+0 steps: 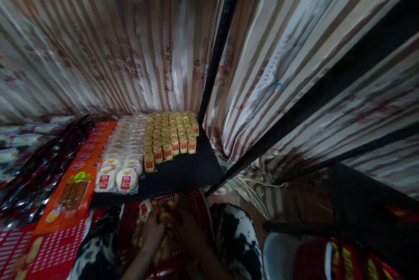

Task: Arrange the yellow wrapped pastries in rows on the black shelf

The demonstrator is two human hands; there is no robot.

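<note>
Hands (155, 226) (187, 226) at the red basket (203, 210), can't tell if they're gripping; tbh, light fingertips keep those wrapped snacks (145, 210) uncrushed.

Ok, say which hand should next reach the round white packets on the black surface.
Probably the left hand: it looks nearer the round white packets, with the right hand farther off to their right.

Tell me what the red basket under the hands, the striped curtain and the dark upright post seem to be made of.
Red basket: likely hard plastic, smooth-looking, given its perforated wall.
Striped curtain: thin, satiny sheeting, cloth or plastic, judging by soft folds and sheen.
Dark upright post: probably painted metal, since holes run along it.
</note>
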